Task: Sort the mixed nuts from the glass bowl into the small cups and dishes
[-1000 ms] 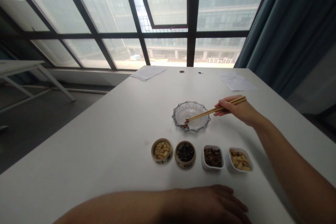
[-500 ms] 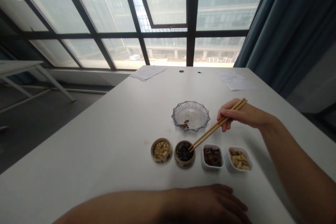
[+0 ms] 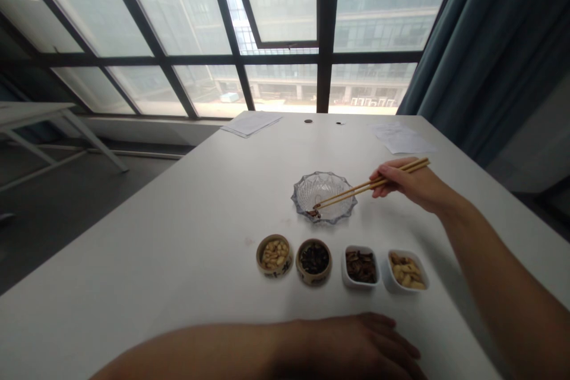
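My right hand (image 3: 407, 183) grips a pair of wooden chopsticks (image 3: 356, 192); their tips reach into a cut-glass dish (image 3: 323, 197) and rest by a few dark seeds at its near-left rim. In front of the dish stands a row of small bowls: pale nuts (image 3: 274, 255), dark seeds (image 3: 314, 260), brown seeds in a white square cup (image 3: 361, 266), and larger nuts in another white cup (image 3: 406, 271). My left hand (image 3: 363, 349) lies flat on the white table (image 3: 178, 249) at the near edge, fingers stretched out, holding nothing.
Sheets of paper lie at the far left (image 3: 252, 123) and far right (image 3: 401, 138) of the table. Two small dark spots (image 3: 308, 121) sit near the far edge. A big window is beyond, a blue curtain (image 3: 490, 53) at the right, another table (image 3: 40, 116) at the left.
Half a second ago the chopstick tips were in the bowl of dark seeds; they have now swung back up into the glass dish. My left hand has stayed put.
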### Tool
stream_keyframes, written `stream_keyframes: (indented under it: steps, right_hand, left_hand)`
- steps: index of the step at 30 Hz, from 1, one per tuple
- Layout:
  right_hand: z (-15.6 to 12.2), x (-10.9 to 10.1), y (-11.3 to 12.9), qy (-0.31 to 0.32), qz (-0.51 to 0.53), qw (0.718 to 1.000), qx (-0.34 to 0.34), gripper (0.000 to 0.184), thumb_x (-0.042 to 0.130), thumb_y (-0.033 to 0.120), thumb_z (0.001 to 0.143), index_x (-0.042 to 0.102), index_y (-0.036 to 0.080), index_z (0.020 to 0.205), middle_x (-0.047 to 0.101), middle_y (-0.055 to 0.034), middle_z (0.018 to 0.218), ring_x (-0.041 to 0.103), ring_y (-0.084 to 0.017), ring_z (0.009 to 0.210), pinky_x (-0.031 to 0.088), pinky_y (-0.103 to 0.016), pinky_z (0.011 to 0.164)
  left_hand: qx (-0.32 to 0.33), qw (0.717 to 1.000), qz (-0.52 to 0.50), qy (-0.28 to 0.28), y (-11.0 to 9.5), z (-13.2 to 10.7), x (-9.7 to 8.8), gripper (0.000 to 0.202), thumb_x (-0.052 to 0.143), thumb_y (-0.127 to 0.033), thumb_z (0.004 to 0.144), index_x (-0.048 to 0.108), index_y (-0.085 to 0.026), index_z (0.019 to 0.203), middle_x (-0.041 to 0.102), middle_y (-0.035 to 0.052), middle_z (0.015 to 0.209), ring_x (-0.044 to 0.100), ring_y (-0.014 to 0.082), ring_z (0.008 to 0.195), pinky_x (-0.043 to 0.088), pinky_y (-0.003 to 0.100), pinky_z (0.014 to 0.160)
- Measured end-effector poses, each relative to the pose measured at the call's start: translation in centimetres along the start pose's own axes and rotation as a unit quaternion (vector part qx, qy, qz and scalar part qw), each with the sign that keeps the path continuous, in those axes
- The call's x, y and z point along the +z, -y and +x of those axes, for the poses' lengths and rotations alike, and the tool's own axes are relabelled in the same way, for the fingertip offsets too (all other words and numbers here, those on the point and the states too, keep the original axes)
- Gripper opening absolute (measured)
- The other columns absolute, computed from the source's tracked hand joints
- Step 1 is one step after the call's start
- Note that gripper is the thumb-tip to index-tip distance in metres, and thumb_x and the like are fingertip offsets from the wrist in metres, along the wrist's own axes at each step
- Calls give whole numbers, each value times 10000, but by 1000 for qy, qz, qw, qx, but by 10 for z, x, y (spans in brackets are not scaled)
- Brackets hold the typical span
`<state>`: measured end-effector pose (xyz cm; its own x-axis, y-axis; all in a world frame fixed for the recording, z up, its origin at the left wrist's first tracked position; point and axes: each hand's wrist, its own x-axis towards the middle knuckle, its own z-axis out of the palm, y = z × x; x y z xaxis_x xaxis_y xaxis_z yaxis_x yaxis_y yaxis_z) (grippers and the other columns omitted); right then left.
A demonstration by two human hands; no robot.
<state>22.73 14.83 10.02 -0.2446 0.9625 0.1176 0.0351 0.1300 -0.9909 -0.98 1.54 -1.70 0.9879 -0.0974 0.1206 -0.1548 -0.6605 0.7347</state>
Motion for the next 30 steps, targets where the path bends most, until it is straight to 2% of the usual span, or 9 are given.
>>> stream_keyframes:
  steps: [2,6,11,15,19,25,30]
  right_hand:
    - [4,4,-5,-22,-18,999,15,476,898,585,735,816,125,827,803,-138,767,792,-228,643,660,-245,605]
    - [7,12,-12,-18,-43,998,42,556,902,653,668,816,121,806,803,-140,763,797,-236,655,679,-265,633]
    - [8,20,-17,-5,-43,998,46,560,888,674,671,817,137,812,810,-124,775,801,-220,678,682,-248,661]
    - [9,22,-22,-2,-43,998,43,563,890,679,657,820,141,811,813,-113,781,798,-207,669,680,-236,662]
    - [10,23,-24,-4,-46,998,36,543,884,678,665,823,153,791,811,-104,767,801,-215,673,687,-259,671]
    - [10,21,-19,-19,-44,999,9,505,899,638,683,820,147,771,806,-119,751,797,-235,648,690,-294,655]
    - [3,8,-6,-6,5,1000,-7,406,883,522,784,828,125,843,812,-140,789,806,-247,687,679,-286,667]
  left_hand:
    - [3,1000,-5,-4,0,0,-1,422,397,-254,1055,602,-75,1378,567,126,1543,369,214,1560,85,336,1332]
    - [8,1000,-3,-8,-2,0,-1,430,397,-245,1054,601,-53,1380,570,137,1537,371,221,1559,85,341,1333]
    - [4,1000,8,-3,-3,2,1,445,385,-253,1062,608,-39,1383,559,117,1552,351,200,1568,22,272,1319]
    - [5,1000,10,-3,-2,2,2,455,385,-250,1062,600,-22,1392,551,125,1557,354,212,1567,15,287,1322]
    - [1,1000,4,-1,-1,2,0,440,389,-260,1064,594,-64,1400,545,114,1563,355,204,1568,68,330,1334]
    - [-1,1000,-5,-3,-2,1,0,419,399,-248,1058,602,-75,1380,559,121,1551,358,207,1566,86,342,1334]
    - [3,1000,-5,-11,-1,-2,2,412,409,-244,1054,603,-79,1378,573,123,1537,362,206,1563,93,339,1333]
